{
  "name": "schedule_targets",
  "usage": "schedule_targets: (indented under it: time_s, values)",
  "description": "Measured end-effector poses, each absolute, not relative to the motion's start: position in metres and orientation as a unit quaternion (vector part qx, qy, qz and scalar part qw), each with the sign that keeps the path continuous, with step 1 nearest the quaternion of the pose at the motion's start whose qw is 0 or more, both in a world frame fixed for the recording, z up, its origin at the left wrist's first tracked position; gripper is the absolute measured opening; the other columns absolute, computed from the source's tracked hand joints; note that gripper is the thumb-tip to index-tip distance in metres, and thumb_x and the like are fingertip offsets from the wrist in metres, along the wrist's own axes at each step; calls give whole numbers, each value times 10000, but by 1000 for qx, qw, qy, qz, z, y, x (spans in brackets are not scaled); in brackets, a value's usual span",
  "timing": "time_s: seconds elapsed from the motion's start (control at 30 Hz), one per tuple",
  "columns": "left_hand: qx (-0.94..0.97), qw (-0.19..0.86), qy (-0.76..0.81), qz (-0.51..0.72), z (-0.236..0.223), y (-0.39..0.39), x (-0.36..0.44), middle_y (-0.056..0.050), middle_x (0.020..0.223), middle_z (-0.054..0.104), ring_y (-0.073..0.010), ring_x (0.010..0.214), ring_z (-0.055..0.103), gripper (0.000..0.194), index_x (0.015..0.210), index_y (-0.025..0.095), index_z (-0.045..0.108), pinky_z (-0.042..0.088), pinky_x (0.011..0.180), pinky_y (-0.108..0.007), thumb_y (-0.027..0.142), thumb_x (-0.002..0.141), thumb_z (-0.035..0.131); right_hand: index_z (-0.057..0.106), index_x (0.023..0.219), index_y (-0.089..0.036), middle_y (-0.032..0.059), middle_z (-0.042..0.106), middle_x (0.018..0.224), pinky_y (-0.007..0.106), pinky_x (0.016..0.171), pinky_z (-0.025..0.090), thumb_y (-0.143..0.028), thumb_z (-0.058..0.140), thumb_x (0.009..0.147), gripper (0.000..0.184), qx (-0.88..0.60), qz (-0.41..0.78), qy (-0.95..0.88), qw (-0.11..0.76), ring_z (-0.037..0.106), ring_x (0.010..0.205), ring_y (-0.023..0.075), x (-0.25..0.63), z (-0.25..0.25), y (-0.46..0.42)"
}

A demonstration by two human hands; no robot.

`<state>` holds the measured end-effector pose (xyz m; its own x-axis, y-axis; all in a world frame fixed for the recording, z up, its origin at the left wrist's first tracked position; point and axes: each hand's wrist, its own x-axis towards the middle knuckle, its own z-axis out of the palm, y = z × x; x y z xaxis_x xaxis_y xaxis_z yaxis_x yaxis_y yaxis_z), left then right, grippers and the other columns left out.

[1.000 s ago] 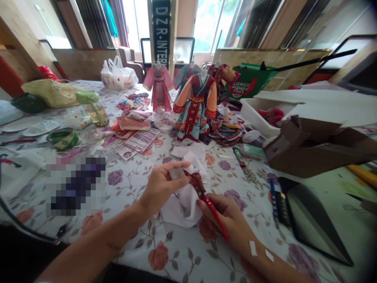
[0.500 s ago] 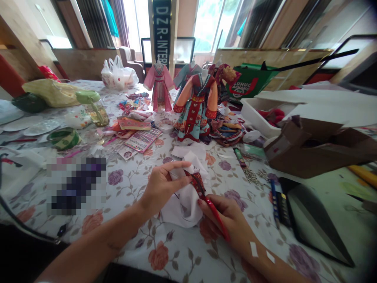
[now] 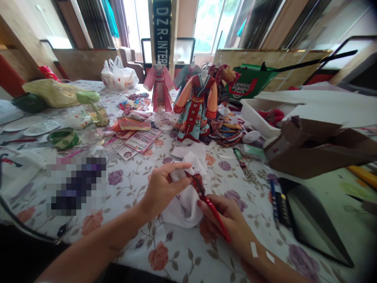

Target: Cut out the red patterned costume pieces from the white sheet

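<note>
And here's the colour on this table: a white tablecloth [image 3: 182,251] scattered with coral and purple roses on olive-green vines! Dead centre, a plain white cloth [image 3: 184,208], and against it a red-and-black patterned scrap [image 3: 198,185] right beside a bright red tool [image 3: 216,222]. Looking far, a doll costume [image 3: 196,106] bursts out in a teal skirt, deep red bodice and peach sleeves, and to its left, a pink doll dress [image 3: 159,88]! Far right, a green bag [image 3: 250,80] carries a red curve and white lettering.
</note>
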<state>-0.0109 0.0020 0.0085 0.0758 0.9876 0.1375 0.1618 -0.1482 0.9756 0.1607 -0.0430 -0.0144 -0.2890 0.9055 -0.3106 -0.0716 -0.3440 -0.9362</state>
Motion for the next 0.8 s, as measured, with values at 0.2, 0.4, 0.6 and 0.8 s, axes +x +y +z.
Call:
schedule_targets:
  time_s: [0.2, 0.4, 0.6, 0.8]
  values:
    - [591, 443, 487, 466, 7, 2, -11, -35, 885, 708, -137, 674, 573, 300, 1028, 215, 721, 458, 603, -223, 249, 731, 704, 463, 593, -199, -91, 405, 371, 223, 360, 387, -394, 721, 738, 354, -462, 679, -437, 367, 430, 325, 96, 163, -21, -42]
    - [593, 437, 487, 470, 7, 2, -11, -26, 873, 702, -123, 663, 542, 290, 1010, 218, 727, 433, 596, -212, 249, 722, 710, 460, 589, -200, -85, 409, 378, 220, 362, 374, -410, 707, 748, 361, -466, 671, -447, 364, 451, 331, 104, 164, -22, -43]
    - [597, 429, 491, 467, 6, 1, -11, -2, 778, 672, -77, 525, 415, 296, 1010, 212, 726, 369, 501, -198, 234, 715, 705, 456, 578, -197, -90, 394, 370, 215, 361, 374, -420, 714, 732, 373, -466, 667, -452, 365, 424, 318, 91, 162, -15, -42]
    - [594, 443, 483, 466, 7, 2, -10, -21, 862, 692, -93, 597, 480, 301, 1020, 211, 721, 404, 548, -201, 220, 721, 695, 446, 578, -199, -95, 393, 368, 217, 364, 388, -427, 739, 696, 390, -467, 679, -433, 365, 403, 319, 82, 159, -9, -43]
